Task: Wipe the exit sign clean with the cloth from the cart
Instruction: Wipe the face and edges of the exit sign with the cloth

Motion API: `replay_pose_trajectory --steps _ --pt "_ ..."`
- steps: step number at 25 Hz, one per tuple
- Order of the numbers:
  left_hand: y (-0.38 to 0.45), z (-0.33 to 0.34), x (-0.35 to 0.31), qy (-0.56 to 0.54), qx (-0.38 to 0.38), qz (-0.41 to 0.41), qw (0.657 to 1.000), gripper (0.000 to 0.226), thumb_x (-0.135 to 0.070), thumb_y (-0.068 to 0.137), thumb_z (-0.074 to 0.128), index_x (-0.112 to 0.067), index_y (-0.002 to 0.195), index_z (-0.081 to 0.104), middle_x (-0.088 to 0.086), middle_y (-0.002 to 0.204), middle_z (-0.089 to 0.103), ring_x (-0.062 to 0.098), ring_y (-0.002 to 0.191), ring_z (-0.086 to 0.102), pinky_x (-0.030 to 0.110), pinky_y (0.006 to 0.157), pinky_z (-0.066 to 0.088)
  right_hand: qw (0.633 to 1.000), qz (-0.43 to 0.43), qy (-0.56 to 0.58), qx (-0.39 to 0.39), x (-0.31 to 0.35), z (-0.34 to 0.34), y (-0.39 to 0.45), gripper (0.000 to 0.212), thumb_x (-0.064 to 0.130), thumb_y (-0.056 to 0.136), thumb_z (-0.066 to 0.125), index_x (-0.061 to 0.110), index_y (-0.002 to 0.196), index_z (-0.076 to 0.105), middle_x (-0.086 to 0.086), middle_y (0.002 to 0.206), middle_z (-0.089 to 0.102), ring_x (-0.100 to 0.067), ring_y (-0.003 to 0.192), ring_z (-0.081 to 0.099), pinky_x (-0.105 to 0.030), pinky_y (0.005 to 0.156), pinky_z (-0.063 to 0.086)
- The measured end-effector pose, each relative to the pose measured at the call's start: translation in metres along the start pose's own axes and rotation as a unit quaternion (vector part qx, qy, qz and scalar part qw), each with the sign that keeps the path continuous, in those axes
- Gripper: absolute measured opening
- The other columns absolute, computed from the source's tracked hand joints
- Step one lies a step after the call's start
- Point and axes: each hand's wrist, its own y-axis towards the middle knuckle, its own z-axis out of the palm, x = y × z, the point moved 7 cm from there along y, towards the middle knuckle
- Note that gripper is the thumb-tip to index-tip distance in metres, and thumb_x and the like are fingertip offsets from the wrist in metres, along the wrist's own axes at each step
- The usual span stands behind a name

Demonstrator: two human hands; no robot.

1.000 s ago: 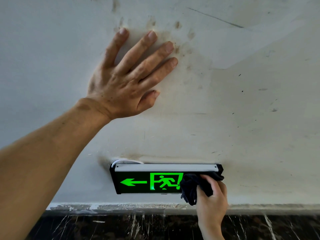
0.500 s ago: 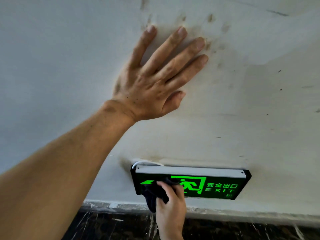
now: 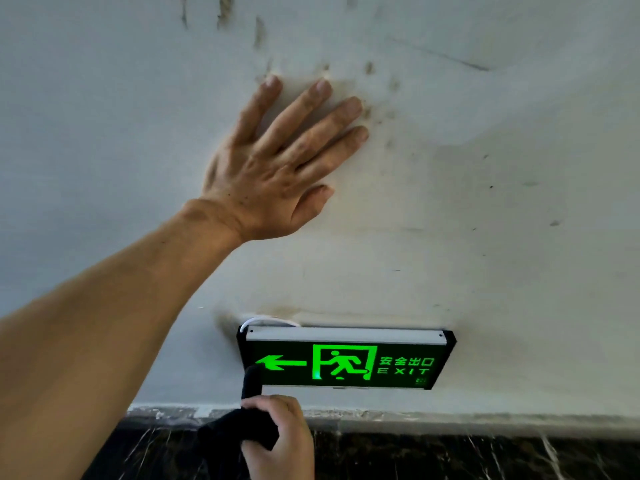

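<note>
A lit green exit sign (image 3: 346,360) in a black frame is mounted low on the white wall, showing an arrow, a running figure and the word EXIT. My right hand (image 3: 280,441) sits just below the sign's left end, closed around a black cloth (image 3: 239,433). One tip of the cloth sticks up and touches the sign's lower left corner. My left hand (image 3: 277,171) presses flat on the wall above the sign, fingers spread, holding nothing.
The white wall (image 3: 485,237) carries brown smudges and scuffs around my left hand. A white cable (image 3: 266,320) loops out behind the sign's top left. Below runs a grey ledge and dark marble skirting (image 3: 450,455).
My right hand swept the cloth from the sign's right end to its left end, then dropped below the sign's lower left corner. The whole face of the sign now shows. My left hand stayed put.
</note>
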Motion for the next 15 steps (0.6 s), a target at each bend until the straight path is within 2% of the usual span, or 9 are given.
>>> replay_pose_trajectory --steps 2,4,6,8,10,11,12,14,15 --pt "0.000 -0.005 0.000 -0.029 0.026 -0.005 0.999 0.065 -0.039 0.097 0.053 -0.016 0.156 0.037 0.006 0.160 0.030 0.034 0.146 0.029 0.058 0.119 0.015 0.999 0.010 0.042 -0.030 0.004 -0.035 -0.006 0.053 0.005 0.059 0.066 0.050 0.088 0.067 0.013 0.096 0.066 0.006 0.093 0.060 -0.009 0.081 0.043" --pt "0.000 -0.008 0.004 -0.060 0.074 -0.010 0.995 0.068 -0.036 0.095 0.057 -0.016 0.156 0.036 0.007 0.161 0.031 0.034 0.148 0.026 0.060 0.118 0.016 0.995 0.037 0.088 -0.042 0.006 -0.064 -0.006 0.054 0.009 0.057 0.071 0.041 0.100 0.065 0.017 0.094 0.069 0.001 0.089 0.064 -0.012 0.079 0.047" --pt "0.004 -0.019 -0.001 -0.099 0.109 -0.030 0.989 0.071 -0.034 0.093 0.057 -0.016 0.156 0.031 0.010 0.162 0.032 0.035 0.148 0.025 0.060 0.118 0.015 0.992 0.052 0.106 -0.042 0.010 -0.096 -0.005 0.050 0.009 0.055 0.073 0.035 0.098 0.067 0.016 0.092 0.072 -0.003 0.084 0.067 -0.017 0.077 0.051" --pt "0.002 -0.043 -0.023 -0.161 0.106 -0.072 0.979 0.068 -0.034 0.093 0.052 -0.015 0.155 0.028 0.011 0.161 0.032 0.035 0.148 0.029 0.059 0.119 0.019 0.990 0.061 0.118 -0.040 0.012 -0.126 -0.003 0.042 0.008 0.054 0.073 0.032 0.088 0.072 0.007 0.087 0.074 -0.011 0.082 0.069 -0.026 0.072 0.054" --pt "-0.019 -0.067 -0.060 -0.262 0.112 -0.166 0.944 0.063 -0.035 0.095 0.046 -0.018 0.154 0.031 0.006 0.161 0.031 0.030 0.149 0.031 0.054 0.122 0.020 0.987 0.076 0.142 -0.025 0.013 -0.147 -0.002 0.040 0.009 0.054 0.072 0.031 0.087 0.074 0.000 0.087 0.075 -0.017 0.081 0.069 -0.030 0.063 0.054" --pt "-0.037 -0.076 -0.076 -0.349 0.130 -0.245 0.895 0.059 -0.037 0.096 0.044 -0.024 0.153 0.034 0.001 0.162 0.032 0.023 0.150 0.031 0.049 0.124 0.020 0.986 0.074 0.146 -0.025 0.015 -0.156 -0.001 0.041 0.009 0.055 0.071 0.031 0.089 0.074 -0.002 0.090 0.074 -0.020 0.083 0.069 -0.029 0.063 0.053" --pt "-0.057 -0.081 -0.093 -0.453 0.162 -0.339 0.809 0.055 -0.042 0.097 0.042 -0.035 0.151 0.038 -0.009 0.162 0.034 0.013 0.150 0.030 0.043 0.124 0.020 0.987 0.065 0.142 -0.026 0.017 -0.164 -0.001 0.041 0.009 0.055 0.071 0.030 0.090 0.074 -0.004 0.094 0.073 -0.020 0.085 0.069 -0.028 0.064 0.053" --pt "-0.099 -0.087 -0.133 -0.619 0.218 -0.484 0.579 0.049 -0.062 0.093 0.042 -0.058 0.142 0.041 -0.033 0.153 0.039 -0.008 0.145 0.030 0.038 0.124 0.022 0.990 0.038 0.137 -0.010 0.028 -0.176 -0.002 0.042 0.007 0.055 0.071 0.029 0.090 0.075 -0.003 0.089 0.075 -0.016 0.080 0.069 -0.024 0.061 0.051" --pt "-0.115 -0.088 -0.152 -0.668 0.239 -0.523 0.474 0.048 -0.070 0.090 0.046 -0.064 0.138 0.043 -0.037 0.149 0.041 -0.011 0.142 0.032 0.038 0.125 0.023 0.991 0.025 0.131 0.011 0.035 -0.179 -0.001 0.042 0.006 0.055 0.072 0.029 0.089 0.076 -0.002 0.086 0.076 -0.013 0.076 0.069 -0.021 0.059 0.050"
